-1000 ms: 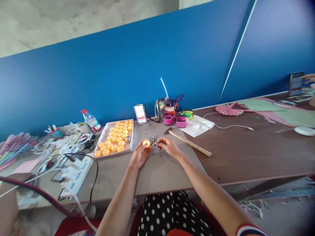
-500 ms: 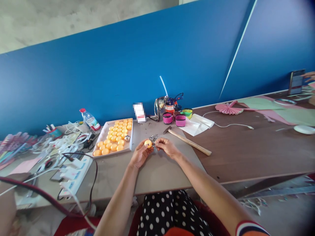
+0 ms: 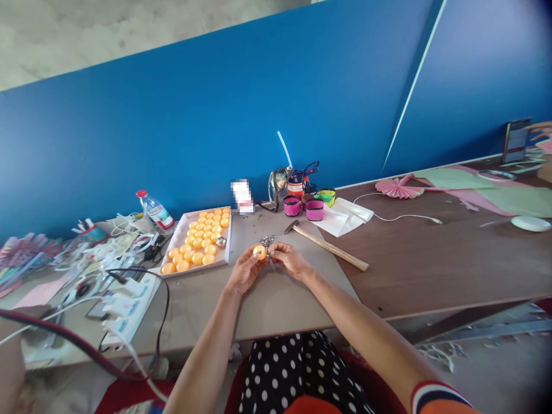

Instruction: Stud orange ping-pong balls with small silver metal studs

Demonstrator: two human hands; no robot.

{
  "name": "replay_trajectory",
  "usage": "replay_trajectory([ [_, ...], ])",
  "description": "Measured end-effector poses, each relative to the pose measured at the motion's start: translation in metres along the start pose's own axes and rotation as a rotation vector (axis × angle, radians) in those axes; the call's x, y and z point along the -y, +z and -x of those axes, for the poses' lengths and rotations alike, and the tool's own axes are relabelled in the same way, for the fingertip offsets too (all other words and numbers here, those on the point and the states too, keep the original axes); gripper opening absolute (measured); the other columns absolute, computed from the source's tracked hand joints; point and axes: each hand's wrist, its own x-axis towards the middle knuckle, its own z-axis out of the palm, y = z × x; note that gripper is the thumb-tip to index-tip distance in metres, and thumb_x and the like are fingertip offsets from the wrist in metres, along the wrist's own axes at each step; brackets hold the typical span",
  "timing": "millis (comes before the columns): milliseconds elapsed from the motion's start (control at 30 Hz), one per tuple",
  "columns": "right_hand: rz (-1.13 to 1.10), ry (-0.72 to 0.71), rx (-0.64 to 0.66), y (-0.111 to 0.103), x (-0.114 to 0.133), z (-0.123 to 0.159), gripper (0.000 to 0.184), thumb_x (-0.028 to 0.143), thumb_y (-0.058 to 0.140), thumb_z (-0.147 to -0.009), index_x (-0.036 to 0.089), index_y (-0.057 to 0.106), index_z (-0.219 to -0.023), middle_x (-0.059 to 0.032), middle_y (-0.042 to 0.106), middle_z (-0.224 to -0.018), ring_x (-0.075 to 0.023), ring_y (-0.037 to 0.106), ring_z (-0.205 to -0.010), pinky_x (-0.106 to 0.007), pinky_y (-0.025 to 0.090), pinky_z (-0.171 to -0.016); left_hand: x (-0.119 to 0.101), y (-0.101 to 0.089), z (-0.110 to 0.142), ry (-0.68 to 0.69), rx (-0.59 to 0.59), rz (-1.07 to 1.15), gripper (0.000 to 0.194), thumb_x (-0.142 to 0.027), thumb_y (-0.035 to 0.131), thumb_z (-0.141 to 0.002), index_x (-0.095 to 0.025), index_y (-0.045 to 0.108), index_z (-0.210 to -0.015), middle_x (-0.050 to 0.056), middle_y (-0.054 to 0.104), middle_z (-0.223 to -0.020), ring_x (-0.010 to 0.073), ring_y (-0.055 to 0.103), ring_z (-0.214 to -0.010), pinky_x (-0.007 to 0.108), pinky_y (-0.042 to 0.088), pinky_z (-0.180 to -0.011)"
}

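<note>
An orange ball [image 3: 260, 252], much like a table tennis ball, is held in the fingers of my left hand [image 3: 244, 269]. A small dark spot, perhaps metal, shows on its face. My right hand [image 3: 292, 261] is close beside the ball with thumb and fingertips pinched; whatever they hold is too small to make out. Just beyond both hands lies a little heap of small shiny metal pieces [image 3: 268, 240]. To the left, a shallow white box [image 3: 229, 244] contains rows of orange balls [image 3: 197, 242] and one silvery round object [image 3: 221, 242].
A hammer [image 3: 330, 246] lies right of my hands. Behind it are pink wristbands [image 3: 314, 210] and a white sheet [image 3: 345, 218]. Left stand a bottle [image 3: 156, 211], tangled cables and a power strip [image 3: 133, 310]. Another person's hand [image 3: 540, 131] shows far right.
My right fingertips have come closer to the ball, now almost against it. The dark spot on the ball looks larger. The whole view has shifted slightly.
</note>
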Motion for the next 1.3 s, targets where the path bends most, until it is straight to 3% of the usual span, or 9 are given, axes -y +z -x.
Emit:
replay_trajectory([
  [333, -0.220, 0.089, 0.127, 0.0045, 0.0051, 0.0043, 0.026, 0.031, 0.078, -0.054, 0.018, 0.058, -0.063, 0.0027, 0.057, -0.062, -0.0104, 0.049, -0.059, -0.026, 0.039, -0.062, -0.0001, 0.0016, 0.0015, -0.034, 0.035, -0.032, 0.032, -0.023, 0.070, -0.069, -0.014, 0.061, -0.098, 0.006, 0.068, -0.083, 0.0158, 0.065, -0.071, 0.030, 0.049, -0.076],
  [1300, -0.144, 0.057, 0.171, -0.0036, 0.0004, 0.0022, 0.022, 0.029, 0.077, -0.058, 0.017, 0.060, -0.066, 0.0032, 0.058, -0.063, -0.0106, 0.051, -0.061, -0.027, 0.040, -0.066, 0.0033, -0.0042, -0.0004, -0.009, 0.093, -0.068, 0.032, -0.022, 0.069, -0.070, -0.016, 0.060, -0.100, 0.005, 0.067, -0.088, 0.0153, 0.064, -0.075, 0.033, 0.047, -0.080],
])
